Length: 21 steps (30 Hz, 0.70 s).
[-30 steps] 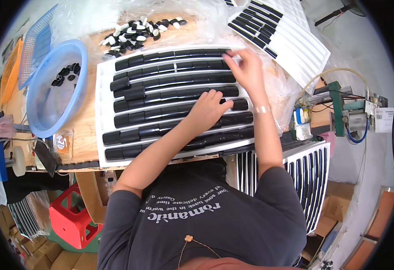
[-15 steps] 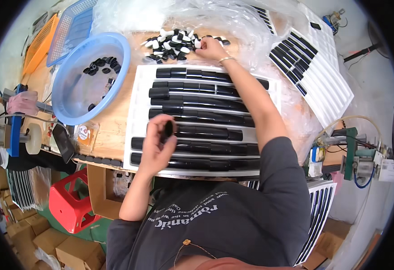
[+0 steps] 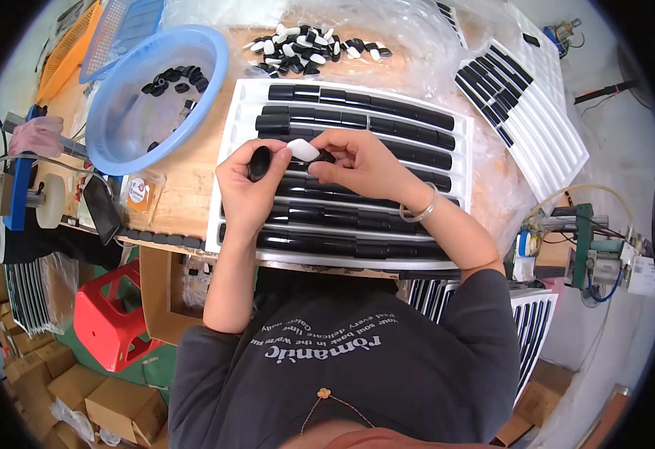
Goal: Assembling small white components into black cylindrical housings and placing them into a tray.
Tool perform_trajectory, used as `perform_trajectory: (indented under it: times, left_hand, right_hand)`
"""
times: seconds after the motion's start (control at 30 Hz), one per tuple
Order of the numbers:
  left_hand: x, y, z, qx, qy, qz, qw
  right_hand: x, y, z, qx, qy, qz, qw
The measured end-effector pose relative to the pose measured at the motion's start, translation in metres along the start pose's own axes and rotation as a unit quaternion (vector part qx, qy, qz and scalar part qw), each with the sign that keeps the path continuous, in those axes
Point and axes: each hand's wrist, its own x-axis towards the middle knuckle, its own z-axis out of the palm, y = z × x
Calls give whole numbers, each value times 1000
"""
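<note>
Over the white grooved tray (image 3: pixel 230 120), which holds rows of glossy black pieces (image 3: pixel 357 222), my two hands meet. My left hand (image 3: pixel 244 183) is closed, with a black oval cap-like piece (image 3: pixel 259 164) in its fingers. Its thumb and fingertips also touch a smooth white oval piece (image 3: pixel 303 150). From the other side, the bent fingers of my right hand (image 3: pixel 365 166) reach the white piece and grip a small black piece (image 3: pixel 321 159). Whether the white and black pieces are joined, I cannot tell.
Beyond the tray lies a pile of black and white pieces (image 3: pixel 290 51). A blue basin (image 3: pixel 107 146) with several black pieces stands at the left. Clear plastic sheeting (image 3: pixel 395 45) covers the back, and another white tray (image 3: pixel 537 142) sits at the far right. Clamp-like machines flank the table.
My right hand has come back from the pile to my left hand, bringing pieces. My left hand has moved slightly up, still holding the black oval piece.
</note>
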Motion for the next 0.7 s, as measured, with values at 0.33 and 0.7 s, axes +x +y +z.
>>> perform_trajectory:
  times: [0.33,0.7]
  left_hand:
    - [-24,7,10,-220,83,-24,972]
    - [-29,23,-1,16,-94,-35,995]
  right_hand:
    - [-40,-7,28,-11,159,-79,984]
    - [-42,-11,21,154,187,-82,967]
